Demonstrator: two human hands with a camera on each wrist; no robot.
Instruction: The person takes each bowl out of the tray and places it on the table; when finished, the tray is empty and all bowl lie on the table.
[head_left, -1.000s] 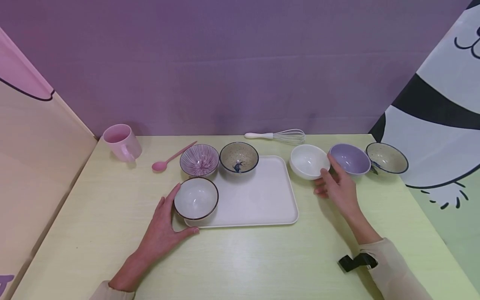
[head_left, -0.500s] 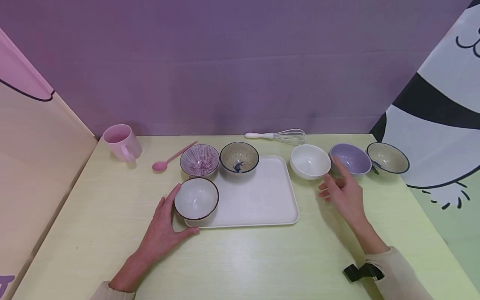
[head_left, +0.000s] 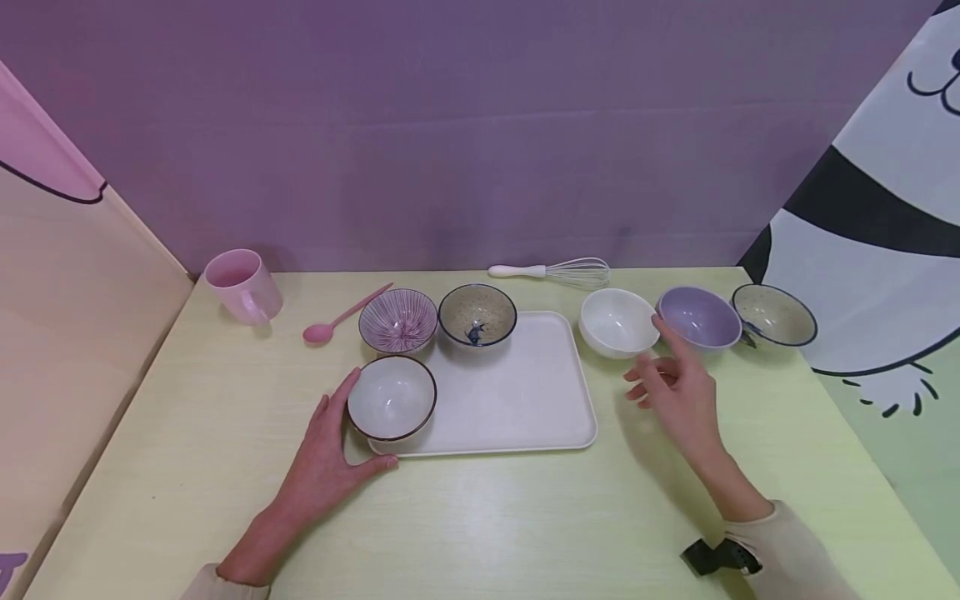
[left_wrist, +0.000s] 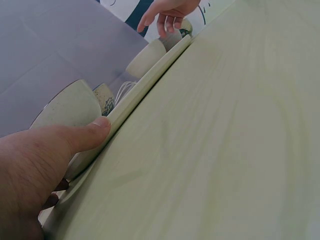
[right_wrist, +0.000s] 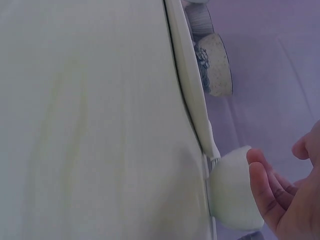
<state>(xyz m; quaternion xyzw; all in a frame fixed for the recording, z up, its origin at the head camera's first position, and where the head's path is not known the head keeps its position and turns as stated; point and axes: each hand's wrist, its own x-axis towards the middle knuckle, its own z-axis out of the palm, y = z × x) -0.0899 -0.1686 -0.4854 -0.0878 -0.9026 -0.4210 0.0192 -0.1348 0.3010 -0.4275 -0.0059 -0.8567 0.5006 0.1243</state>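
My left hand [head_left: 318,458] curves round the left and front of the brown-rimmed white bowl [head_left: 392,398], which sits on the front left of the white tray [head_left: 525,421]. In the left wrist view its thumb lies against the bowl [left_wrist: 72,106], beside the tray edge. My right hand [head_left: 678,400] hovers in front of the plain white bowl [head_left: 618,323] and purple bowl [head_left: 700,317], index finger extended between them, holding nothing. The right wrist view has its fingers [right_wrist: 267,192] overlapping the white bowl [right_wrist: 234,192]; contact is unclear.
A pink-striped bowl [head_left: 398,321] and a beige bowl [head_left: 477,315] stand at the tray's back left. Another beige bowl [head_left: 774,316] is far right. A whisk [head_left: 555,272] lies behind; a pink spoon [head_left: 319,333] and pink mug [head_left: 243,286] are left.
My right hand has drawn back from the white bowl's rim, shifted right, then moved slightly left again. The left hand and the bowls have stayed in place.
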